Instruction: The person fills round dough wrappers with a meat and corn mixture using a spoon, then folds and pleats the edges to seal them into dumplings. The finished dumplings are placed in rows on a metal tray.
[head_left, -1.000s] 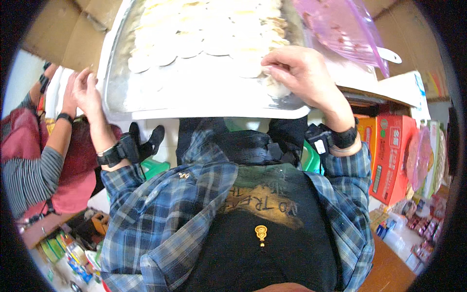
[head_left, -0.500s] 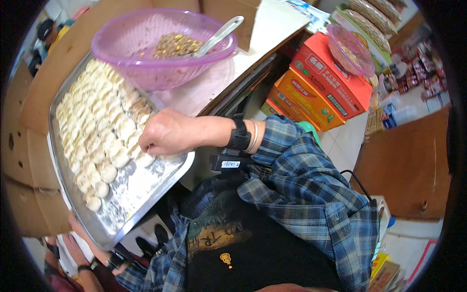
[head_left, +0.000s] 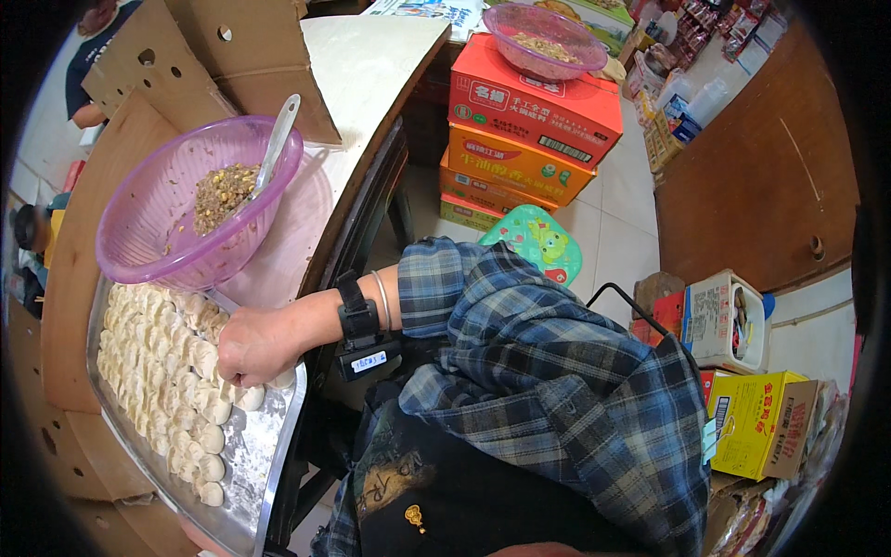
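Note:
My right hand (head_left: 252, 345) is closed, knuckles up, over the right side of a metal tray (head_left: 249, 473). Its curled fingers hide whatever they hold. Rows of pale folded dumplings (head_left: 153, 376) cover most of the tray, and several touch or lie right beside this hand. White flour dusts the bare metal near the tray's front edge. Only a sliver of my left hand (head_left: 198, 537) shows, against the tray's near-left rim; its fingers are hidden. Just beyond the tray, a purple plastic basin (head_left: 139, 218) holds brown filling with yellow bits (head_left: 221, 200), and a light-handled spoon (head_left: 278, 139) leans in it.
Cut cardboard (head_left: 264, 70) walls the far and left sides. A white tabletop (head_left: 376, 56) runs behind the basin. Right of it stand stacked red and orange boxes (head_left: 534, 102) with a pink bowl (head_left: 548, 42) on top, a green stool (head_left: 538, 241) and a brown wooden panel (head_left: 752, 167).
The view has swung right, so the tray and basin sit further left. My right hand stays closed over the dumplings at the tray's right side. Less of my left hand shows.

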`<state>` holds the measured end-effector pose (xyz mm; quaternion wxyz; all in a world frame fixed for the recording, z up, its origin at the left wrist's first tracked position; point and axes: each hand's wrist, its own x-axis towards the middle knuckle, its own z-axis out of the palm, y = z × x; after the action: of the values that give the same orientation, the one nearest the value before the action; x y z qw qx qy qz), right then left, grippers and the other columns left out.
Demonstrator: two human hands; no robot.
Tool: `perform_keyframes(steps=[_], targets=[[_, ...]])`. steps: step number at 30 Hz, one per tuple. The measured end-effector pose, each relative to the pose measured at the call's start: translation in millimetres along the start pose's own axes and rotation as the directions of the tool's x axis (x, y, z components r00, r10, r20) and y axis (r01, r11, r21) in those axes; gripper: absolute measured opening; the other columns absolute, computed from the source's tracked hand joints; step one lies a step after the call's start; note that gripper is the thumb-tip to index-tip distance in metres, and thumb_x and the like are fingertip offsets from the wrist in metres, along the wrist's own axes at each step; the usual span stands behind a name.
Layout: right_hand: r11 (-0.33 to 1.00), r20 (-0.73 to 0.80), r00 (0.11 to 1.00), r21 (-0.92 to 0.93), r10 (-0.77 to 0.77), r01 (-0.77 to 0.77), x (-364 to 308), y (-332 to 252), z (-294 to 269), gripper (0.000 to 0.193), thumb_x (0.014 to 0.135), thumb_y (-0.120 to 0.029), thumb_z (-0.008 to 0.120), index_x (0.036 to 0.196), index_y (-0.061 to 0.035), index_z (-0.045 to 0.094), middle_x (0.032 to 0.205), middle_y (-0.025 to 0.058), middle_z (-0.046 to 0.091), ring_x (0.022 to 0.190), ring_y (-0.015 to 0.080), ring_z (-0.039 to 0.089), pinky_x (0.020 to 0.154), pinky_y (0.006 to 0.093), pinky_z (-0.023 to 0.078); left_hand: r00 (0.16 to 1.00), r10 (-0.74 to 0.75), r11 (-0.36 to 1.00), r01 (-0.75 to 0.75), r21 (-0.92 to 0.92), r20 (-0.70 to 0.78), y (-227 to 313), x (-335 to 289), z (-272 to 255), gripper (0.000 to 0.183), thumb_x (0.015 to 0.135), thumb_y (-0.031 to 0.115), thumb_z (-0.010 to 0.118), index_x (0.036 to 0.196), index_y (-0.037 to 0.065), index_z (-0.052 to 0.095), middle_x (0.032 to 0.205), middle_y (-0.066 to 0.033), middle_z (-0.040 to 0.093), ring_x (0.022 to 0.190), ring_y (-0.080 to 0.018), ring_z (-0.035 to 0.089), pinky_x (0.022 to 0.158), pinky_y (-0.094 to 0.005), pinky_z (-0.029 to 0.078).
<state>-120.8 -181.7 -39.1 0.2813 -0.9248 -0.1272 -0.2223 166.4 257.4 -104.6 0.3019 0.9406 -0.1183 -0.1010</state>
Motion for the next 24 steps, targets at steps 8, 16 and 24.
perform_keyframes(steps=[8, 16, 24], targets=[[0.999, 0.029, 0.999, 0.014, 0.031, -0.032, 1, 3, 3, 0.012, 0.067, -0.022, 0.067, 0.075, -0.0157, 0.072, 0.073, 0.0071, 0.067, 0.073, 0.0291, 0.065, 0.063, 0.0438, 0.049, 0.999, -0.020, 1.000, 0.020, 0.006, 0.034, -16, 1, -15, 0.025, 0.086, 0.007, 0.056, 0.108, -0.006, 0.057, 0.096, -0.0114, 0.064, 0.085, -0.0190, 0.057, 0.077, -0.0309, 0.048], [0.999, -0.118, 0.993, 0.031, -0.006, 0.010, -7, -5, -18, 0.009, 0.071, -0.022, 0.068, 0.075, -0.0156, 0.071, 0.071, 0.0052, 0.067, 0.069, 0.0277, 0.065, 0.061, 0.0411, 0.050, 0.998, -0.032, 0.999, 0.032, -0.009, 0.051, -44, -7, -36, 0.023, 0.086, 0.006, 0.056, 0.105, -0.006, 0.057, 0.094, -0.0106, 0.063, 0.084, -0.0181, 0.057, 0.076, -0.0307, 0.047], [0.996, -0.481, 0.875, -0.048, 0.046, -0.079, -69, 7, -118, 0.008, 0.077, -0.010, 0.069, 0.083, -0.0051, 0.070, 0.078, 0.0075, 0.070, 0.070, 0.0198, 0.068, 0.064, 0.0291, 0.053, 0.996, -0.007, 1.000, 0.006, 0.008, 0.088, -48, 2, -51, 0.021, 0.085, 0.006, 0.056, 0.103, -0.006, 0.058, 0.092, -0.0097, 0.063, 0.082, -0.0172, 0.056, 0.074, -0.0305, 0.047]])
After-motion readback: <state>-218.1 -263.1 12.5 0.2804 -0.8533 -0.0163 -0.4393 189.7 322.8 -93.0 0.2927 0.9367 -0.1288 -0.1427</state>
